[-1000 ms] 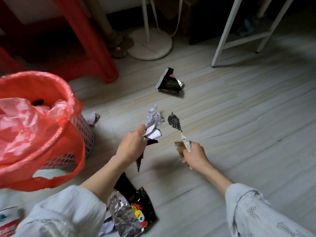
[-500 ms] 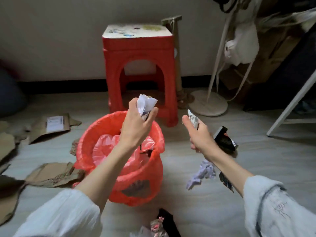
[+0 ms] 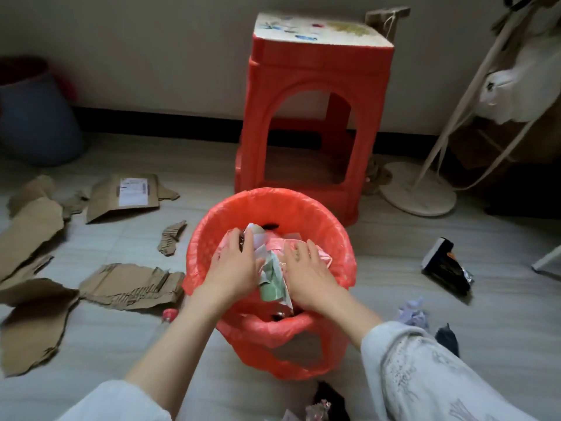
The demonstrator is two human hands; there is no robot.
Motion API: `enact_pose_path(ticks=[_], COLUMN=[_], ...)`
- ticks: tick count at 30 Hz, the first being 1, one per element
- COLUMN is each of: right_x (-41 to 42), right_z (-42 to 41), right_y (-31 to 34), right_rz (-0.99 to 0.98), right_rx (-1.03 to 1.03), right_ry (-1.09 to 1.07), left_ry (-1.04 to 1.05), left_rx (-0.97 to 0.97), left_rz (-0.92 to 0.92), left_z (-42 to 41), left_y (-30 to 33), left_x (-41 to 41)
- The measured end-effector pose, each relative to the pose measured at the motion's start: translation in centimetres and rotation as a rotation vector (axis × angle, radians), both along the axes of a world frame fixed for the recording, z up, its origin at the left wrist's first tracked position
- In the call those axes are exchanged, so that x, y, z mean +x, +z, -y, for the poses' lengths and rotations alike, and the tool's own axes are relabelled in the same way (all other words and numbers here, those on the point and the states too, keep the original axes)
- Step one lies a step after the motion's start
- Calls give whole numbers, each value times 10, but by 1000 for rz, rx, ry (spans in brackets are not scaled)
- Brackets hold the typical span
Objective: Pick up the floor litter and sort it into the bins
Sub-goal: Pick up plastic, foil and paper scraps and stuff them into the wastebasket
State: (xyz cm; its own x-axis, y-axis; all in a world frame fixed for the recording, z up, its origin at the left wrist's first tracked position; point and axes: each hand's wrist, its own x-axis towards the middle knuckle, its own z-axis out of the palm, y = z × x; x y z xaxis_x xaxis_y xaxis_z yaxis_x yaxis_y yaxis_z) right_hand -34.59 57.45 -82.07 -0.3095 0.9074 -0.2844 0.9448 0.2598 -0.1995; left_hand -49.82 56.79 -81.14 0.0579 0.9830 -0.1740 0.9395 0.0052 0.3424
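Note:
A basket lined with a red plastic bag (image 3: pixel 273 196) stands on the floor in front of me, holding crumpled paper and wrappers (image 3: pixel 271 282). Both my hands are inside it, palms down. My left hand (image 3: pixel 235 264) lies flat on white paper scraps at the left. Spread over a pink plastic bag, my right hand (image 3: pixel 306 270) presses on the right side. Neither hand grips anything. Litter on the floor: a black snack wrapper (image 3: pixel 446 270), a crumpled lilac paper (image 3: pixel 413 311) and a dark scrap (image 3: pixel 447 338) at the right, and torn cardboard pieces (image 3: pixel 130 284) at the left.
A red plastic stool (image 3: pixel 315 117) stands just behind the basket. A blue bin (image 3: pixel 33 120) sits far left by the wall. A white round stand base (image 3: pixel 419 189) is at the right. A red-capped bottle (image 3: pixel 168 316) lies by the basket, and foil wrappers (image 3: pixel 328 405) near my knees.
My view swung from the floor to the red-lined basket. Both hands carried litter over it, lowered inside and let go; they now lie flat on the rubbish.

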Motion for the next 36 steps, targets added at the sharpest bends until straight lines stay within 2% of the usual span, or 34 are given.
enact_pose_path(ticks=[3,6,8,10,13,15,18,20,23,30,33,36], right_x=[-8,-17,-19,-20,-20,-16,-6,-1,3,26,53,97], right_z=[-20,-23,-18,-18,-25,-26,-21,-19,-12,0,7,17], right_y=[-25,-35,-37,-37,-29,-12,14,25,42,77,89,92], right_rz=[106,169,211,262,218,127,-1,-28,-63,-372,-535,-621], right_rx=[-129,-273,-319,-340,-369,-332,-257,-174,-167,-72,43,112], right_ry=[30,33,48,100,121,142,98,64,58,14,-120,-305], left_ry=[-125,-191,-195,-170,-50,18,35,46,87,157,95,-25], left_rx=[-54,-345,-464,-492,-466,-436,-335,-239,-85,264,393,367], left_rz=[-204,-188,-201,-151,89,258,372,394,398,526,486,480], left_z=[-3,-2,-4,-7,-17,-19,-13,-9,-1,4,6,10], left_y=[1,-16,-27,-26,-15,-7,9,17,26,61,75,78], left_x=[0,-3,-1,6,4,-5,-12,-12,-4,30,64,117])
